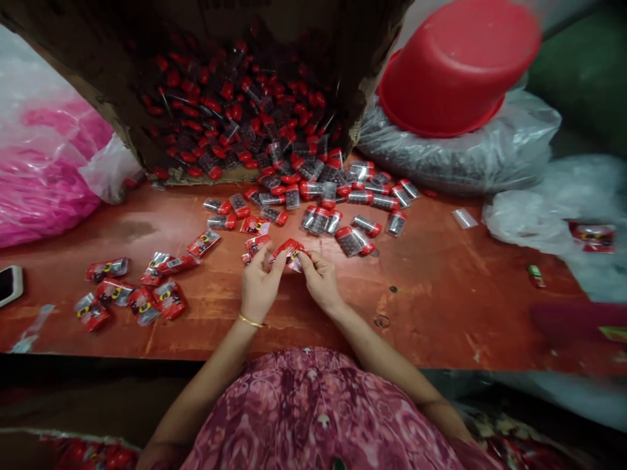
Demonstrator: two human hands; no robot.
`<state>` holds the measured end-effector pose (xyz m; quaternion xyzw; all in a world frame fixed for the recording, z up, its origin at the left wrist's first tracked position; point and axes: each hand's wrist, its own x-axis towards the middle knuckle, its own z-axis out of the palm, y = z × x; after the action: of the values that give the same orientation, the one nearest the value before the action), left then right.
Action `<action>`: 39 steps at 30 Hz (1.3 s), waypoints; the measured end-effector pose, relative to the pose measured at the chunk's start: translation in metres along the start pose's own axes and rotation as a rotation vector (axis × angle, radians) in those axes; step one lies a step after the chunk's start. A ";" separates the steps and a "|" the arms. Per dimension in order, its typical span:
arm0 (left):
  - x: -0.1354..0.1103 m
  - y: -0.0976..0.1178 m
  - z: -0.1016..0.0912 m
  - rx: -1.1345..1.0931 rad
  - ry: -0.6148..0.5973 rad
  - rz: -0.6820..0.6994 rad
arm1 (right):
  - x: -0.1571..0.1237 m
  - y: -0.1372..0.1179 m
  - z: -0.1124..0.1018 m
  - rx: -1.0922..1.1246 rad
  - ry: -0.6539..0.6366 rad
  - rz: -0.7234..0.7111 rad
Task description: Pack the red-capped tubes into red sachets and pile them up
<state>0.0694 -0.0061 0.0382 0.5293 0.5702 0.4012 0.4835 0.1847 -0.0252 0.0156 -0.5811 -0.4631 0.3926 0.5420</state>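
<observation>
Both my hands hold a small red printed plastic packet [292,250] above the table's front half. My left hand [262,281] pinches its left side, and my right hand [319,277] pinches its right side between thumb and fingers. Just beyond my left hand lie a flat red packet [255,226] and another red packet [257,244], partly hidden by the fingers. Further off, several clear containers with red caps and dark contents [321,220] lie loose on the table. To the left rests a group of filled red packets [144,304].
A tipped cardboard box [115,98] full of red-capped containers stands at the back. A red tub [455,72] sits upside down on a clear bag [490,156] at right. Pink bags [44,163] and a phone [10,285] are at left. The table's front edge [98,354] runs before me.
</observation>
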 end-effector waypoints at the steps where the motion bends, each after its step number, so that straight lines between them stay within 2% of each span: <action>1: -0.002 0.001 0.001 -0.130 -0.077 -0.138 | -0.001 0.001 -0.003 -0.024 0.016 -0.007; 3: -0.005 0.003 0.004 -0.340 -0.191 -0.360 | -0.004 0.002 -0.006 -0.072 0.030 -0.025; 4: -0.006 0.005 0.006 -0.414 -0.204 -0.422 | -0.006 0.003 -0.006 -0.095 0.023 -0.035; 7: -0.006 0.006 0.013 -0.536 -0.117 -0.448 | -0.009 0.004 -0.009 -0.161 -0.029 -0.066; 10: -0.002 0.004 0.016 -0.532 -0.068 -0.450 | -0.004 0.005 -0.026 -0.235 -0.044 -0.098; 12: 0.001 0.003 0.015 -0.511 -0.058 -0.441 | 0.004 0.009 -0.045 -0.403 0.083 -0.111; 14: 0.004 0.004 0.015 -0.508 -0.046 -0.448 | 0.013 0.016 -0.066 -0.774 0.335 -0.095; 15: 0.005 0.005 0.016 -0.514 -0.047 -0.464 | 0.016 0.021 -0.074 -0.918 0.398 -0.086; 16: 0.006 0.007 0.017 -0.522 -0.053 -0.485 | 0.018 0.026 -0.081 -1.033 0.426 -0.093; 18: 0.006 0.009 0.020 -0.542 -0.070 -0.528 | 0.017 0.034 -0.089 -1.126 0.403 -0.145; 20: 0.007 0.010 0.022 -0.567 -0.089 -0.559 | 0.010 0.039 -0.091 -1.084 0.363 -0.204; 22: 0.007 0.009 0.022 -0.593 -0.098 -0.578 | 0.000 0.038 -0.088 -0.914 0.305 -0.209; 26: 0.008 0.007 0.019 -0.610 -0.119 -0.594 | -0.023 0.022 -0.081 -0.266 0.154 -0.034; 28: 0.007 0.008 0.018 -0.600 -0.127 -0.594 | -0.033 0.011 -0.078 -0.033 0.081 0.071; 32: 0.003 0.011 0.020 -0.567 -0.161 -0.567 | -0.038 -0.005 -0.073 0.003 -0.010 0.142; 39: 0.001 0.012 0.019 -0.484 -0.261 -0.512 | -0.034 -0.006 -0.070 0.008 0.001 0.163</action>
<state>0.0901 -0.0050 0.0453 0.2866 0.5062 0.3197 0.7480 0.2418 -0.0768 0.0271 -0.6149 -0.4125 0.4367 0.5110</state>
